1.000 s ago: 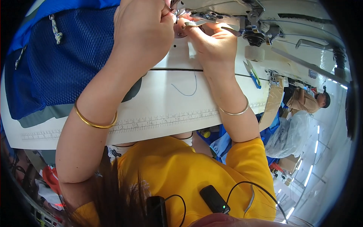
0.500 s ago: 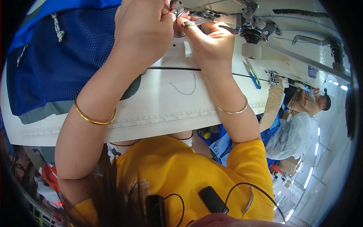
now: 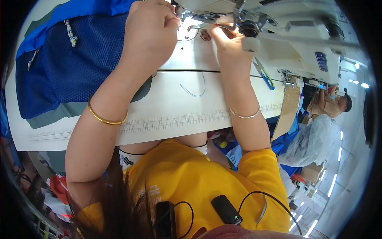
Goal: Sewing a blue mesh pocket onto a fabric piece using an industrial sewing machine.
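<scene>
Since earlier frame: both hands higher in view, closer under machine head; camera tipped nearer.

Near: white surface [image 3: 223, 107], loose thread loop [image 3: 195, 89] on it, apart from hands.

Left: blue mesh fabric [image 3: 59, 67], drawstring on top, untouched.

Far: left hand [image 3: 149, 34] curled, fingertips pinched at needle area. Right hand [image 3: 229, 40] pinching something small by presser foot; what, cannot tell.

Sewing machine [image 3: 286, 36] white, metal needle plate [image 3: 187, 32] shiny, round.

Step, judged: threading or adjusting needle. Next needs steady fine pinch.

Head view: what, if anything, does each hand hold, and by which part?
It cannot be told. Both the left hand and the right hand pinch together at the sewing machine's needle area, but nothing held shows.
</scene>
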{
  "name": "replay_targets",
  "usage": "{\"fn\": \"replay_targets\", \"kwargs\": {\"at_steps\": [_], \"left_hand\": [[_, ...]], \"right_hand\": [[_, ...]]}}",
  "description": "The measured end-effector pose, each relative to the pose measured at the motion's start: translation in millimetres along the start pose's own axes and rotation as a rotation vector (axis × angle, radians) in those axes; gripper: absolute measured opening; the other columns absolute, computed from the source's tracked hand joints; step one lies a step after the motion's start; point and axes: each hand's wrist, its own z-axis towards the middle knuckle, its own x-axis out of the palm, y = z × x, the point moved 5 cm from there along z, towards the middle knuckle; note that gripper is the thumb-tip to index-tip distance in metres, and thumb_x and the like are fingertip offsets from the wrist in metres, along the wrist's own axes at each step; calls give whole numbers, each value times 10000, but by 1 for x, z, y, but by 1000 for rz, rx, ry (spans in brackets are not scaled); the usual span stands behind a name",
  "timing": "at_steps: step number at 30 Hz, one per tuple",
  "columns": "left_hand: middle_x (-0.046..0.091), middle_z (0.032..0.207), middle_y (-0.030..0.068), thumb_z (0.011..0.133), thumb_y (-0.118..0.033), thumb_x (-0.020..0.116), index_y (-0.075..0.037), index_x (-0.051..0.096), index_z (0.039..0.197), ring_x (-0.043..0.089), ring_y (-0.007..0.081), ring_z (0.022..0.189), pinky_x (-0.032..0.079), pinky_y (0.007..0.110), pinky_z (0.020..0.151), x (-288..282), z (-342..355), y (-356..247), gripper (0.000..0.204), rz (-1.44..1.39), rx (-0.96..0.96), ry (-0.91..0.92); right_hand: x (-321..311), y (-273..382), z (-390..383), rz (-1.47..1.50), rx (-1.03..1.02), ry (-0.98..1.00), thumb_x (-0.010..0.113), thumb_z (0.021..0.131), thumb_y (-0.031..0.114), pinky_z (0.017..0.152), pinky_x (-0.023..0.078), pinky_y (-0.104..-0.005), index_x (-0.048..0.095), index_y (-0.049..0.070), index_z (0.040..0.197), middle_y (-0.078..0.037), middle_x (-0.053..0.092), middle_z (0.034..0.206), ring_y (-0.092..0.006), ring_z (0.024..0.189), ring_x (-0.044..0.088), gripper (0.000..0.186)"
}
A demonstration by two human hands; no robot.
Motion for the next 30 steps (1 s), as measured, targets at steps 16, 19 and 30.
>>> {"fn": "replay_targets", "kwargs": {"at_steps": [16,19,30], "left_hand": [[701,1233,152,915,-336,718,-53,683,1256,642,383,1128,514,478,964,-121,26,45,444,826,132,108],[695,1230,175,891,-333,736,-61,660,1307,656,376,1083,524,465,932,-117,13,37,502,910,174,257],[616,949,129,873,-324,746,-26,638,1299,581,312,939,474,415,850,-77,-55,-72,531,531,346,437]], "right_hand": [[-89,-27,-21,538,397,-52,706,923,110,827,589,-367,647,-41,1093,-140,710,989,-260,869,688,235],[-131,-12,-34,-565,-358,-122,755,864,189,993,466,-441,708,70,1197,-128,715,1146,-352,1080,629,358],[-226,-63,-72,-1003,-524,-37,654,841,48,825,542,-405,699,64,1112,-105,699,1054,-306,953,658,275]]}}
